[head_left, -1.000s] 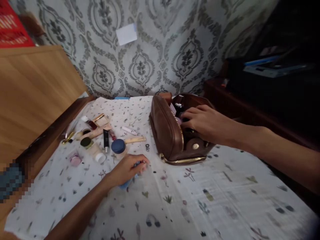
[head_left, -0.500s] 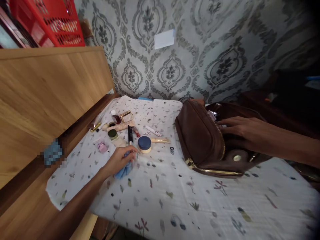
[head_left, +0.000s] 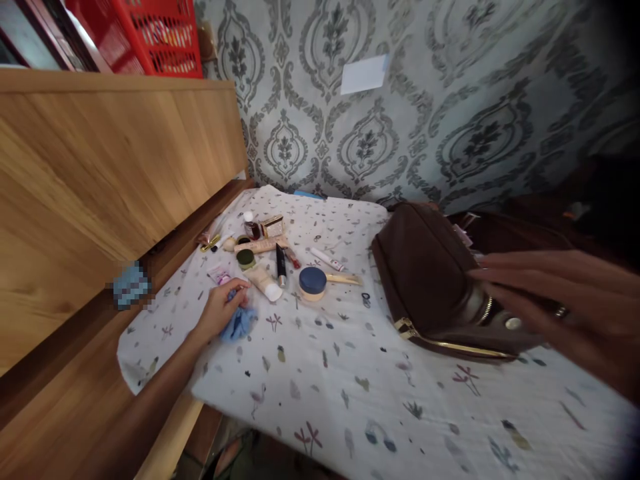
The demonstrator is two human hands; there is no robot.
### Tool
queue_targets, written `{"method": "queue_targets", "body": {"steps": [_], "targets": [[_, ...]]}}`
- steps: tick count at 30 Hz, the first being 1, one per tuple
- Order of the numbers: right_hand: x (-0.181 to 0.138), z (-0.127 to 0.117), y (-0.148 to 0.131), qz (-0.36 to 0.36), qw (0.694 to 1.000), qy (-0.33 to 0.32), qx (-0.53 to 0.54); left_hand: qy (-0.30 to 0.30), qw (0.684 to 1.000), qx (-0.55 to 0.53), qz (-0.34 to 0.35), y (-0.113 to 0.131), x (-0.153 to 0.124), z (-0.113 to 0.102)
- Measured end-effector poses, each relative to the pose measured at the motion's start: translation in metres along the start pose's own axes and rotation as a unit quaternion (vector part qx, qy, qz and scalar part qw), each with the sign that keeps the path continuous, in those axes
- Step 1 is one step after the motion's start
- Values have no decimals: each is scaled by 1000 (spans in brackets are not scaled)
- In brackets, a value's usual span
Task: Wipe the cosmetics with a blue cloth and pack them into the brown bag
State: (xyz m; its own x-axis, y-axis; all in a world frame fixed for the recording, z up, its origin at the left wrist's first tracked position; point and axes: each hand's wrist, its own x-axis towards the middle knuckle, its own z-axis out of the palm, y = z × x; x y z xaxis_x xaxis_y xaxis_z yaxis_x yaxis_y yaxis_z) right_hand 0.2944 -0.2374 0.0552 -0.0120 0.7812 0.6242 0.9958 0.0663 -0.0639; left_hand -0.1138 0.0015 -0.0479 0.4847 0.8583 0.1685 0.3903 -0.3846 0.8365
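Observation:
My left hand [head_left: 219,312] rests on the patterned white cloth [head_left: 350,373], fingers closed on a crumpled blue cloth [head_left: 239,325]. Just beyond it lie a small pink pot [head_left: 220,275], a cream tube with a white cap [head_left: 264,283], a black tube [head_left: 281,264] and a round jar with a blue lid [head_left: 313,283]. My right hand [head_left: 560,303] hovers above the near end of the brown leather pouch [head_left: 430,280], fingers stretched out and blurred, holding nothing. The pouch lies on its side with its gold zip showing.
Several more cosmetics [head_left: 260,233] sit at the back left of the cloth. A wooden panel [head_left: 100,173] stands along the left, with a red crate [head_left: 150,33] on top. Patterned wallpaper [head_left: 400,107] lies behind. Dark furniture [head_left: 590,200] is at the right.
My right hand has come out of the pouch and now hovers open over it. My left hand slid the blue cloth leftward towards the pink pot. The view swung left.

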Motion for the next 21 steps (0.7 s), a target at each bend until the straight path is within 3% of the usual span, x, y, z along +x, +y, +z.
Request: {"method": "queue_targets", "body": {"steps": [4,7,9,12,17,21], "targets": [[-1,23,-59,-95,989,-18,110,99,995,17,7,-6,4,-16],[-6,54,-82,-92,981,-56,162,191,980,48,-6,-17,12,-36],[-9,75,-92,-91,975,-79,189,215,972,92,-7,-29,18,-48],[-9,98,-104,-88,962,-117,231,202,969,144,15,-41,24,-57],[6,122,-123,-78,933,-188,296,101,959,256,62,-38,23,-42],[7,148,-132,-47,924,-169,340,60,947,306,82,-31,25,-34]]}}
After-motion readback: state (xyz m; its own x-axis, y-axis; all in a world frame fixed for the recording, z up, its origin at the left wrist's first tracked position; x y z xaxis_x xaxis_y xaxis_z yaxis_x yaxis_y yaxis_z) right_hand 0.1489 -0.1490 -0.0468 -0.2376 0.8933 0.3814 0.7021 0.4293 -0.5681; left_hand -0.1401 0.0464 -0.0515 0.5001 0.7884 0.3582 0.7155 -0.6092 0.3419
